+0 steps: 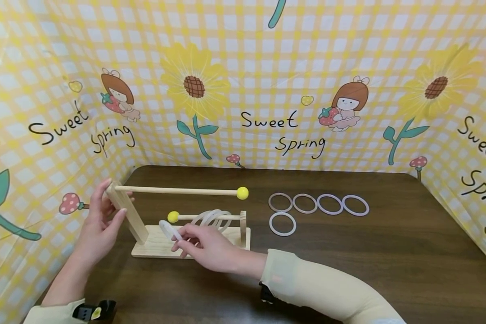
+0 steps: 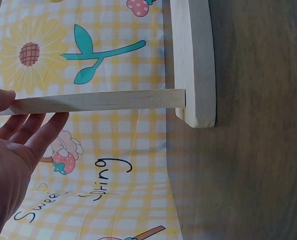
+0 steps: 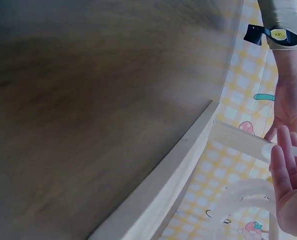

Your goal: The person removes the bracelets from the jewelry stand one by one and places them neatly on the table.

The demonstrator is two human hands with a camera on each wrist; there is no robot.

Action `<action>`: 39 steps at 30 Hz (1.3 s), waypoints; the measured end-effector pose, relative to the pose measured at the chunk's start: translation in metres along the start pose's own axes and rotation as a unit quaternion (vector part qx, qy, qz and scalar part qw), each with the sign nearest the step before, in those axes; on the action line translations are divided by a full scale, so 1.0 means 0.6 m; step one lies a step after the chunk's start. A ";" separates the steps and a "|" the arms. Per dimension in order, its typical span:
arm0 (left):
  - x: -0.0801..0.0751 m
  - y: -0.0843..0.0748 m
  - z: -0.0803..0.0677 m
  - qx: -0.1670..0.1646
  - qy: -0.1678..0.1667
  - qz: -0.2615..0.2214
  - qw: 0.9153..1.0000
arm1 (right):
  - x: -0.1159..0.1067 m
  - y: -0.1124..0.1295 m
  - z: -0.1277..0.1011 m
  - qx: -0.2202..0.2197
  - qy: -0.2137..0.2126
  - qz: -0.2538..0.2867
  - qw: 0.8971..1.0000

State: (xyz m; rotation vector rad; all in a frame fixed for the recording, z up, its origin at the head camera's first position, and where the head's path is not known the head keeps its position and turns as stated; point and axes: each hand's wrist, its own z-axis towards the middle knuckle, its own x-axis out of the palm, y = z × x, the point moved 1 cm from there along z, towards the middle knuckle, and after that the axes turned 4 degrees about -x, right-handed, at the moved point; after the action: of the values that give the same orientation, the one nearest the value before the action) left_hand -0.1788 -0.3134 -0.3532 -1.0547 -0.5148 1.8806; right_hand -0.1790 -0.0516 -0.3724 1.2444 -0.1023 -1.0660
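Here we are, both hands at work on the wooden stand, taking our clock from the centre of the head view. At eight o'clock, our left hand (image 1: 101, 225) grips the tall post (image 1: 131, 216) near its top, thumb on one face and fingers clamped on the other, presumably because the stand is light and needs bracing. At between six and seven, our right hand (image 1: 212, 247) pinches a translucent ring (image 1: 171, 231), thumb and forefinger together on its edge, which leaves most of the hoop free of the fingers; how firmly they press, we cannot tell. Look at that ring: tilted, just beside the yellow ball (image 1: 173, 217) at its twelve o'clock, though we cannot judge whether they touch. The ball caps the lower rod (image 1: 186, 217), which runs towards nine o'clock from the short post (image 1: 243, 229), and several pale rings (image 1: 215, 212) hang on it, held up off the base (image 1: 158, 234) by the rod. Above, the upper rod (image 1: 178, 191) points the other way, to three o'clock, bare up to its own yellow tip (image 1: 242, 193). And out at four o'clock, a row of four rings (image 1: 317, 204) lies flat on the table (image 1: 348, 261), with a single ring (image 1: 282, 234) at five, apparently spread so each is easy to pick up.
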 end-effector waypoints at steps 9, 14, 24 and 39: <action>0.003 0.000 0.000 -0.015 -0.007 -0.001 1.000 | -0.050 0.001 -0.050 -0.071 0.003 -0.054 0.996; 0.001 0.000 0.001 0.000 0.001 0.000 1.000 | -0.085 -0.006 -0.080 -0.100 -0.009 -0.069 0.993; 0.000 0.001 0.003 0.008 0.004 -0.003 1.000 | -0.152 -0.004 -0.130 -0.133 -0.042 -0.101 0.985; 0.002 0.000 -0.001 -0.008 -0.007 0.001 1.000 | -0.275 -0.027 -0.219 -0.113 -0.098 -0.221 0.964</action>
State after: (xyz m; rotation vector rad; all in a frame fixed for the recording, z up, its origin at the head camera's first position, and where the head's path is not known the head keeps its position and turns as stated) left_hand -0.1788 -0.3121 -0.3539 -1.0535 -0.5379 1.8899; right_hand -0.2009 0.1582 -0.3588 0.9716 0.1510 -1.5422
